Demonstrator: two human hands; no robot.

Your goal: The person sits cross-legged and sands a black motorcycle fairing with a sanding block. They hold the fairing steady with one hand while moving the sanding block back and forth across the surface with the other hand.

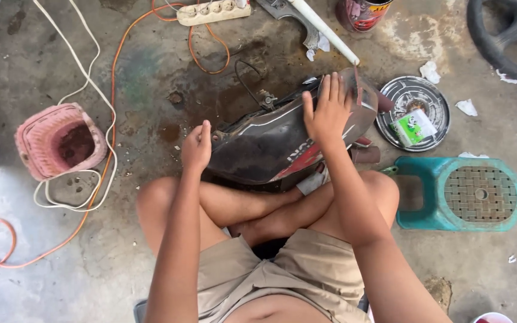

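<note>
While sitting cross-legged on the floor [121, 78]:
Tank: black motorcycle tank [270, 143] is resting against the shins.
Left hand [196, 147]: curling, gripping its narrow end.
Right hand [329, 110]: spreading flat on top.
Handling: probably stiff, heavy, slick; both ends are offering grip.

Head camera, looking straight down, close over lap, floor.

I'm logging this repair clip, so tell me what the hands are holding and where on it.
Both hands steady a dark motorcycle body panel: the left hand grips its near left end, and the right hand lies flat, fingers spread, on its upper right side.
</note>
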